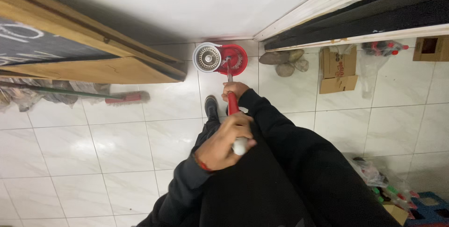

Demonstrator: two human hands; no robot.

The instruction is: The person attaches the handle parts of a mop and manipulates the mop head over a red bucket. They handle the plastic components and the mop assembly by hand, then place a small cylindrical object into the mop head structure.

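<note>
Gripping the mop handle (232, 106) at two heights, both hands sit near the middle of the frame. The left hand (223, 143), lower and nearer the camera, has its fingers curled fully round the handle's white end, which shows just beyond the knuckles; a red band circles that wrist. The right hand (235, 89), higher in the frame, is closed tight on the red part of the handle, fingers wrapped with no gap showing. From there the handle runs up the frame as a thin metal rod into the red side of the bucket (220, 59), which stands on the white tiled floor (117, 147) at upper centre against the wall; its other side holds a round grey spinner basket. A black shoe (211, 106) is planted just left of the handle. A broom (93, 96) lies at the left under a wooden board (93, 63). Stones (283, 62) and a cardboard box (337, 70) sit to the right of the bucket.
</note>
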